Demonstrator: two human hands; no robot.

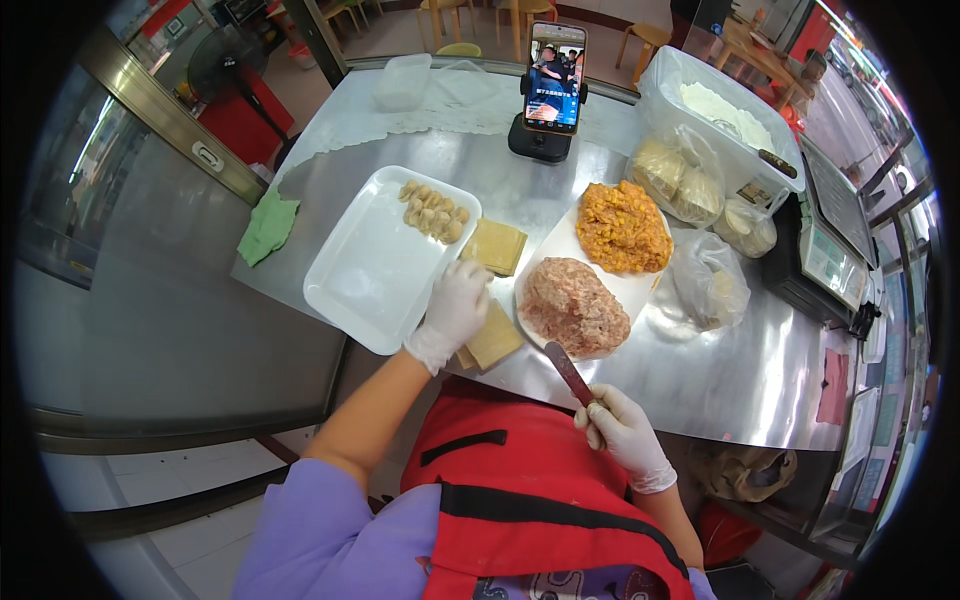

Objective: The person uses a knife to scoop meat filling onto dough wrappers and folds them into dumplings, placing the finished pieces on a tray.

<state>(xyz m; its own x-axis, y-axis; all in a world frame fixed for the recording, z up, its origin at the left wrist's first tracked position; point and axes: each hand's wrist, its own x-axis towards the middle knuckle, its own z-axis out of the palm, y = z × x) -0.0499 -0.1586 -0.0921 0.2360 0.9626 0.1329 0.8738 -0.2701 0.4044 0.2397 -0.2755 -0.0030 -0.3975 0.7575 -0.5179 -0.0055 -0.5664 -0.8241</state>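
My gloved left hand [459,298] is over the right edge of a white plastic tray [352,255], its fingers bent between two stacks of square dough wrappers; whether it holds anything is hidden. One stack of wrappers [495,246] lies beyond it, the other stack [491,337] nearer to me. Several small wrapped dumplings [435,211] sit in rows at the tray's far right. My gloved right hand [619,431] grips a flat spatula [568,373], its tip by the near edge of a white plate [637,292]. On that plate are a mound of minced meat [574,307] and an orange, corn-flecked filling [624,227].
A phone on a stand [555,82] is at the back. To the right are a lined plastic bin of flour [727,112], bagged wrappers [675,180], a plastic bag [712,281] and a scale [832,255]. A green cloth [268,227] lies at the table's left corner.
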